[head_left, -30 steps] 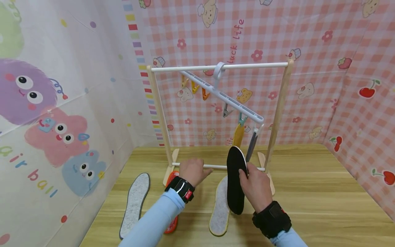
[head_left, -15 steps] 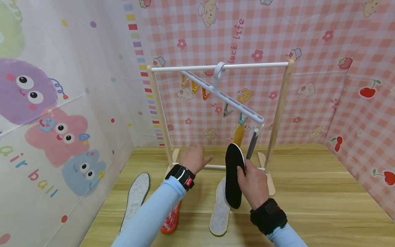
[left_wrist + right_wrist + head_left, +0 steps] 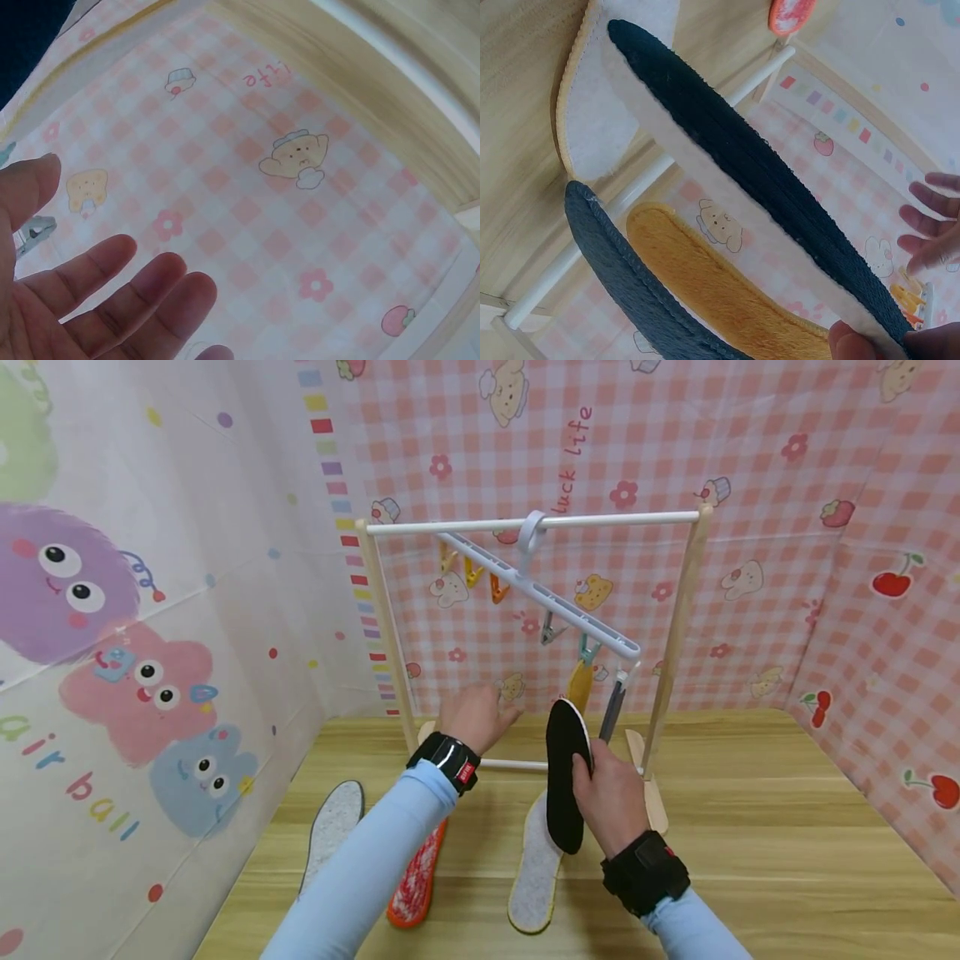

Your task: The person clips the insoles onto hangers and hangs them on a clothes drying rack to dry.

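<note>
Clipped yellow insole (image 3: 580,683) partly behind black insole (image 3: 566,785)

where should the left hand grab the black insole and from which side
The left hand should probably pinch the black insole by its left edge, coming from the left: that thin edge is free, and the right hand grips the opposite edge.

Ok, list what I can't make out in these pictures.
Leftmost insole: near end hidden by the left sleeve, head view.
Right hand: fingertips hidden behind the black insole, head view; most of the hand cut off by the bottom edge, right wrist view.
Dark shape: cut off by the top-left corner, left wrist view; unidentifiable.
</note>
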A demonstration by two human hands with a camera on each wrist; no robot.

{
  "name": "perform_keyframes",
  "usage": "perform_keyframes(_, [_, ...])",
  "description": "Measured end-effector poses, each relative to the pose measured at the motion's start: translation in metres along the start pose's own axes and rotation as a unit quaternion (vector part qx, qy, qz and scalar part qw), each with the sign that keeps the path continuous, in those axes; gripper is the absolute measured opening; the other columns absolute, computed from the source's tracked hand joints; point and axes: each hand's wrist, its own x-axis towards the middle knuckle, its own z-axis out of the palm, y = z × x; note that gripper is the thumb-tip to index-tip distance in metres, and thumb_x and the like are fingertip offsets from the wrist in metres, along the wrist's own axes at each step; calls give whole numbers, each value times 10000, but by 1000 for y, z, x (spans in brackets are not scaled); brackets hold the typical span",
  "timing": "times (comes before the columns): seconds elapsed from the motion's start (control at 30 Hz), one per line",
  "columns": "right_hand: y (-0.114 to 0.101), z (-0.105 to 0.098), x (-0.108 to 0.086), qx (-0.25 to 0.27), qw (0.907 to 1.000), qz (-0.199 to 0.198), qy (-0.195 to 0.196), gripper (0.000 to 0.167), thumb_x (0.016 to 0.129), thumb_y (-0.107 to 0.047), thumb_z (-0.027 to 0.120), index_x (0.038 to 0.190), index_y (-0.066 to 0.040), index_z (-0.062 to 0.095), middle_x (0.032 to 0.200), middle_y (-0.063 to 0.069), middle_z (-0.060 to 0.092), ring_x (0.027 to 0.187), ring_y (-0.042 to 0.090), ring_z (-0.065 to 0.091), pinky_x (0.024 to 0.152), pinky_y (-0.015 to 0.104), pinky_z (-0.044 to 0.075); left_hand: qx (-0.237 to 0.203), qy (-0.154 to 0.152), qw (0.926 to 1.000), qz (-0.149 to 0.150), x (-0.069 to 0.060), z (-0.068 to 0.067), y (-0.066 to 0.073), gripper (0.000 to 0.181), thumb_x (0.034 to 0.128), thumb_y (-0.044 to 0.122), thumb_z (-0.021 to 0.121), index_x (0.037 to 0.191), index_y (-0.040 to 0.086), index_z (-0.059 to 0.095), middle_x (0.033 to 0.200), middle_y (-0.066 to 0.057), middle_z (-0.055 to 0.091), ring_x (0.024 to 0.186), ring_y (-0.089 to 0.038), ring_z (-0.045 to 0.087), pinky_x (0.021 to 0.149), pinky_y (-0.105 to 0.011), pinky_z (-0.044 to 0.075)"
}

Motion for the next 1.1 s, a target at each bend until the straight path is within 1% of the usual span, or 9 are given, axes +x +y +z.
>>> perform_keyframes(0.1, [-2, 1, 2, -8, 10000, 39, 41, 169, 950, -119, 644, 988, 44, 625, 820, 217, 689, 678, 373, 677, 584, 485, 530, -161, -27, 9998, -64, 5, -2, 2, 414, 923, 542, 631, 828, 147, 705, 590, 9, 543, 521, -157, 546, 423, -311, 387])
perform_keyframes(0.2, [-5, 2, 4, -5, 9999, 22, 125, 179, 954, -126, 639, 1002, 46, 625, 831, 226, 693, 686, 384, 677, 590, 495, 527, -297, -11, 9996, -43, 11, -3, 5, 392, 932, 533, 627, 1043, 180, 754, 634, -3, 599, 535, -151, 560, 422, -296, 387])
perform_keyframes(0.27, [-6, 3, 5, -26, 9998, -7, 182, 185, 956, -129, 636, 1012, 47, 626, 828, 230, 692, 683, 386, 672, 590, 499, 520, -298, 53, 9995, -21, 15, -3, 6, 393, 935, 541, 617, 1027, 186, 759, 614, 4, 583, 516, -144, 549, 412, -284, 372])
perform_keyframes(0.37, [-7, 4, 8, -72, 9996, -58, 272, 181, 956, -122, 635, 1017, 49, 627, 825, 235, 689, 687, 393, 669, 595, 507, 514, -203, 143, 9997, -57, 22, -4, 8, 480, 939, 569, 589, 754, 137, 687, 547, 16, 501, 474, -144, 521, 399, -289, 355])
perform_keyframes(0.43, [-6, 6, 9, -103, 9994, -53, 324, 174, 952, -115, 640, 1015, 46, 631, 828, 236, 691, 695, 397, 670, 604, 511, 514, -175, 169, 9996, -122, 26, -5, 10, 526, 939, 586, 576, 669, 136, 608, 541, 19, 471, 477, -150, 523, 404, -302, 361])
perform_keyframes(0.57, [-6, 8, 11, -137, 9992, 18, 382, 167, 949, -107, 643, 1023, 42, 637, 841, 236, 696, 706, 402, 672, 614, 514, 516, -196, 152, 9993, -292, 37, -9, 13, 504, 934, 597, 574, 751, 133, 648, 644, -11, 522, 545, -184, 563, 440, -337, 419])
perform_keyframes(0.77, [-7, 9, 13, -163, 9988, -21, 459, 160, 946, -102, 645, 1015, 41, 640, 829, 242, 694, 700, 413, 672, 607, 518, 516, -205, 220, 9990, -335, 52, -16, 17, 553, 928, 641, 540, 1032, 125, 707, 750, -43, 621, 611, -203, 613, 506, -352, 481])
perform_keyframes(1.0, [-8, 9, 15, -212, 9992, 100, 332, 178, 960, -137, 632, 1036, 24, 644, 848, 236, 699, 721, 408, 678, 622, 512, 523, -383, 320, 9985, -216, 66, -21, 29, 607, 891, 712, 524, 878, 123, 669, 705, -31, 585, 551, -170, 563, 450, -305, 417])
perform_keyframes(1.1, [-9, 9, 15, -196, 9993, 128, 293, 180, 964, -142, 628, 1042, 18, 646, 853, 234, 700, 723, 405, 680, 623, 508, 522, -324, 394, 9985, -183, 71, -22, 35, 581, 886, 707, 539, 963, 146, 665, 679, -14, 551, 530, -155, 541, 439, -286, 381])
